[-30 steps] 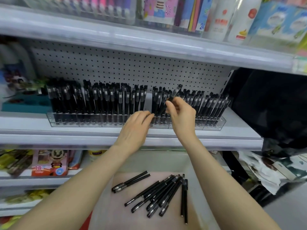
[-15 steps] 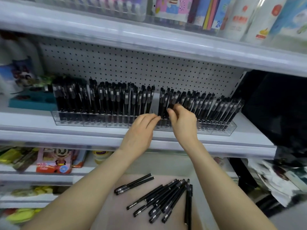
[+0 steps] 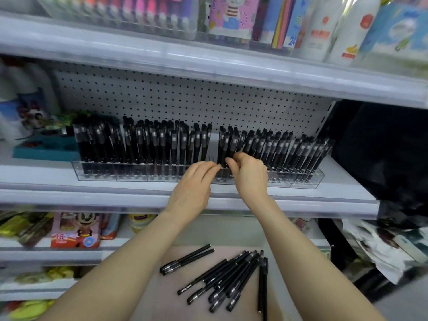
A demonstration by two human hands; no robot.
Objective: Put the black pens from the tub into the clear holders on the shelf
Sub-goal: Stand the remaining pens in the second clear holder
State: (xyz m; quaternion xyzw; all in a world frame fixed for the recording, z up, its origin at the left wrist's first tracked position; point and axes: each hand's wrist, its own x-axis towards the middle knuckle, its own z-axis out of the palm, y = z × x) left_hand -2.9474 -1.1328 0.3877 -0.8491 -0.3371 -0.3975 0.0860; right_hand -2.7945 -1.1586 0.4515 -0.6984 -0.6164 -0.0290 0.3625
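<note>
At the far left of the shelf (image 3: 115,195) a teal tray (image 3: 44,149) sits just beside the clear holders (image 3: 129,177), a low row running along the shelf in front of the white pegboard (image 3: 185,98). The left bank of black pens (image 3: 143,144) stands in them nearly upright, long axes vertical and caps up, with the lower barrels showing dimly through the clear wall. Below, on a lower shelf, a cartoon-printed pack (image 3: 76,230) is blurred. The left hand (image 3: 194,184) reaches in with straight, relaxed fingers holding nothing, its tips at the holder front under the gap between the two banks. Between the forearms lies the tub (image 3: 240,230), its sides partly covered by the arms and its near edge cut off by the frame. The loose pens (image 3: 231,276) lie flat in it, most slanting from lower left to upper right with silver-banded ends toward the viewer, two apart at the upper left, and two at the right pointing almost straight away. The right hand (image 3: 250,174) pinches the end pen (image 3: 233,144) low on its barrel between thumb and curled fingers, hiding that stretch of holder. The right bank (image 3: 289,149) leans its tops rightward. Past it a dark mass (image 3: 382,147) cannot be made out.
</note>
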